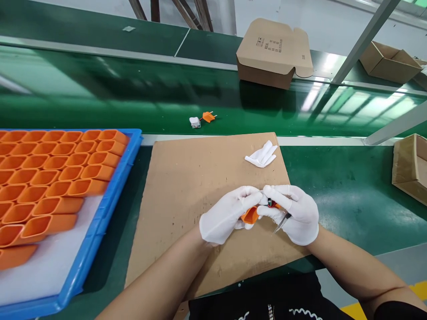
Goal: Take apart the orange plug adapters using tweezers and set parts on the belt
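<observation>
Green surface (333, 186) from side to side, glossy along its raised far part, under a pale wall and slanting grey metal bars. Flat across the middle of it, a brown cardboard sheet (187, 178), marked with small dark spots. To the left, a blue-rimmed tray (97, 222) with a white bottom, packed in rows with open-ended orange shells (50, 222), bare toward the near right corner. At the back, a lidded cardboard carton (273, 49) with dark print on top; off to the right, two open cardboard boxes (413, 169) (390, 62), one near and one far. Over the right half of the sheet, close together and gloved in white, a left hand (223, 215) clenched around an orange sleeve (250, 215), and a right hand (298, 215) pinching a small red-and-green part (271, 203) just beside it, plus a thin pointed tool (280, 223), tip slanting down toward the sheet. Beyond the hands, near the sheet's far edge, a loose white glove (262, 154). Smaller still, past that edge on the green, an orange plug (208, 117) joined by a short red wire to a white piece (195, 122).
</observation>
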`<action>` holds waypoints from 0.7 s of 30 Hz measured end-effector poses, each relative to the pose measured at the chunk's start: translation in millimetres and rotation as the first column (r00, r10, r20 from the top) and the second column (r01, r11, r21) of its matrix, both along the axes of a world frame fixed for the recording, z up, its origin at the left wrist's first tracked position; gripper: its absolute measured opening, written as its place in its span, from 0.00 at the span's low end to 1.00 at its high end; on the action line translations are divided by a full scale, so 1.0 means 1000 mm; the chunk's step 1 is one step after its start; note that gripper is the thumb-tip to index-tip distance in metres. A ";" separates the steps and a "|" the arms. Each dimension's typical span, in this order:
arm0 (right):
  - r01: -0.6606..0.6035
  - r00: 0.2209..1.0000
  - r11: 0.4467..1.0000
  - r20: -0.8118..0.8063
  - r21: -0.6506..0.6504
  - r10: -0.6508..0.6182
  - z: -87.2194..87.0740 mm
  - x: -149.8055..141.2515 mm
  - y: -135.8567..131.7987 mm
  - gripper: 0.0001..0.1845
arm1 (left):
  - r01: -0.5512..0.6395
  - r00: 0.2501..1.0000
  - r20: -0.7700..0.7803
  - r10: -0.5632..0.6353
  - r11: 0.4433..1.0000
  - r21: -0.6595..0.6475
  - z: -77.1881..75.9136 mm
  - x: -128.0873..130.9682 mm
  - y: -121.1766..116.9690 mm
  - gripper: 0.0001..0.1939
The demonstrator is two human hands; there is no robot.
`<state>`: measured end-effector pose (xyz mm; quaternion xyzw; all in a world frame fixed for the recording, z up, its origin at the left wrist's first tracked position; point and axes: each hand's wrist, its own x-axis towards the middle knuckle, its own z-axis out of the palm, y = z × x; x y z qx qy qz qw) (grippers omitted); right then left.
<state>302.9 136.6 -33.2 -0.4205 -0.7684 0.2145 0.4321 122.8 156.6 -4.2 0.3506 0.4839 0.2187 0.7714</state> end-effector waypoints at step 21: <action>-0.012 0.997 0.999 -0.070 0.035 0.014 0.000 0.009 0.002 0.30 | -0.050 0.987 0.160 0.034 0.994 0.100 -0.009 -0.003 -0.002 0.29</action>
